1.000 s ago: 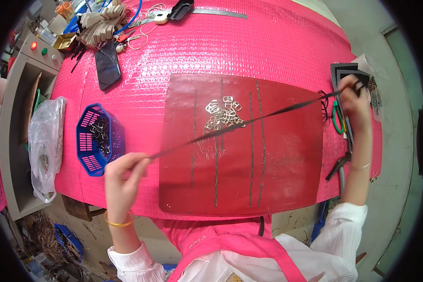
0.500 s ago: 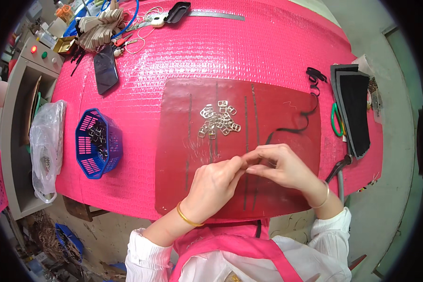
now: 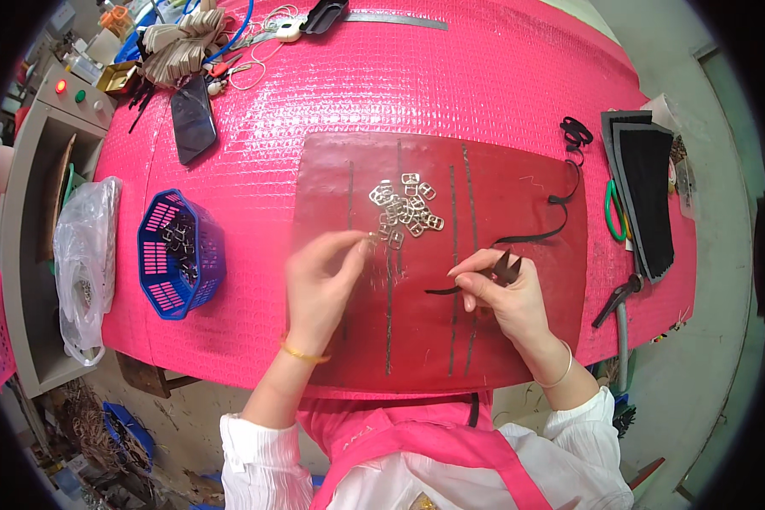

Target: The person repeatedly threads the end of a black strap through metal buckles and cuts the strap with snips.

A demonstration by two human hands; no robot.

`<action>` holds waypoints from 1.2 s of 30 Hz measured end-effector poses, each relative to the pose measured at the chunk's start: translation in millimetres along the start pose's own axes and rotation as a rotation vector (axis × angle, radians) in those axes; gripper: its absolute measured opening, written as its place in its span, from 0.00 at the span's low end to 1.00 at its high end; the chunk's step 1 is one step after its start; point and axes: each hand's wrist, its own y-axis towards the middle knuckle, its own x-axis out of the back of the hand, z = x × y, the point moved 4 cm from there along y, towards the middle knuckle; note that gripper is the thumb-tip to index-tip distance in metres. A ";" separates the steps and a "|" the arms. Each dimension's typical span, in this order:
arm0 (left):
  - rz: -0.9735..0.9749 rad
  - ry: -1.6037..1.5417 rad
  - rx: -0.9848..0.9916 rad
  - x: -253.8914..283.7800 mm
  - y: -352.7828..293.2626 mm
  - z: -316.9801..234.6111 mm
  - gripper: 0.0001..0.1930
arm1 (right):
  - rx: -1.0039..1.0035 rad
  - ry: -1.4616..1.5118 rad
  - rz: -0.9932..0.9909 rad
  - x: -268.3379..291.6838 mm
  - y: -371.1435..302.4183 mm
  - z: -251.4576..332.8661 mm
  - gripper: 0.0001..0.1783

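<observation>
So half a second ago both hands are pinching together in the middle of the mat, and now they're apart: the left hand (image 3: pixel 319 285) is over at the near left edge of the pile of metal buckles (image 3: pixel 412 208), while the right hand (image 3: pixel 514 302) stays with the black strap (image 3: pixel 531 237). The right fingers are closed on it with a short free end poking out leftward, the rest curving over the dark red mat (image 3: pixel 527 340) onto the pink surface (image 3: pixel 357 93). As I read it, the strap part is ready in one hand and the work has shifted to the buckles. A dark pointed tool (image 3: pixel 506 268) also sticks up out of the right hand; its handle is hidden in there, so no clue how it's held. Left thumb and forefinger are nearly together around a shiny bit, probably a buckle, but it's blurry and I can't tell if it's actually gripped. The strap's stretch behind the right hand is hidden too.
</observation>
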 end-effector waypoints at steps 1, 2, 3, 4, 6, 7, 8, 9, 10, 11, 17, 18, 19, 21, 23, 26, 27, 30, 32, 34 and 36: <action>0.044 -0.225 0.197 -0.7 -6.8 0.4 0.05 | -0.021 0.118 -0.003 -0.8 0.8 -0.7 0.04; 0.085 -0.449 0.394 -1.6 -12.9 -7.7 0.07 | -0.041 0.235 -0.004 -3.3 2.0 1.5 0.04; 0.090 -0.460 0.429 -2.1 -17.9 -10.3 0.08 | -0.065 0.257 -0.014 -5.9 2.7 4.2 0.04; 0.084 -0.517 0.441 -3.4 -21.7 -11.1 0.09 | -0.065 0.259 -0.016 -8.8 4.0 6.7 0.04; 0.131 -0.604 0.492 -5.5 -28.3 -12.7 0.09 | -0.121 0.370 -0.031 -14.3 6.4 7.0 0.06; 0.135 -0.643 0.518 -7.2 -31.1 -12.7 0.10 | -0.126 0.363 -0.033 -14.9 7.8 5.5 0.06; 0.145 -0.682 0.548 -8.6 -34.3 -12.7 0.10 | -0.127 0.363 -0.032 -15.3 9.3 4.4 0.06; 0.144 -0.718 0.569 -9.9 -36.7 -12.7 0.10 | -0.144 0.357 -0.027 -15.7 10.6 2.9 0.07; 0.144 -0.755 0.590 -11.6 -39.0 -12.7 0.10 | -0.161 0.350 -0.022 -16.1 11.0 1.2 0.07; 0.144 -0.757 0.590 -13.3 -40.4 -12.7 0.10 | -0.161 0.349 -0.023 -16.2 11.0 0.3 0.07; 0.210 -0.840 0.581 -21.2 -48.3 -10.2 0.09 | -0.286 0.460 0.049 -20.1 8.2 -7.1 0.08; 0.228 -0.855 0.569 -22.0 -49.1 -10.4 0.09 | -0.325 0.473 0.078 -21.5 7.6 -8.1 0.08; 0.247 -0.869 0.558 -22.5 -49.8 -11.3 0.08 | -0.364 0.486 0.106 -23.0 6.7 -8.9 0.08; 0.273 -0.883 0.580 -23.1 -51.0 -13.8 0.09 | -0.345 0.429 0.106 -25.0 6.6 -7.2 0.07; 0.298 -0.896 0.601 -23.2 -53.1 -13.3 0.09 | -0.325 0.373 0.105 -28.6 6.5 -5.0 0.06; 0.313 -0.879 0.534 -22.7 -54.8 -12.0 0.11 | -0.235 0.218 0.090 -32.7 5.4 1.6 0.05; 0.304 -0.894 0.525 -23.8 -54.8 -13.6 0.13 | -0.238 0.177 0.095 -34.4 4.2 4.5 0.05; 0.272 -0.857 0.485 -26.1 -55.5 -18.6 0.14 | -0.181 0.127 0.106 -36.5 2.6 3.0 0.05; 0.246 -0.804 0.453 -26.7 -56.6 -20.9 0.14 | -0.135 0.137 0.097 -37.9 1.0 5.5 0.06; 0.181 -0.713 0.375 -24.8 -56.7 -23.3 0.11 | -0.123 0.155 0.086 -40.6 -4.2 8.7 0.05; 0.138 -0.680 0.351 -24.6 -56.6 -27.3 0.11 | -0.110 0.171 0.078 -42.9 -10.2 10.6 0.05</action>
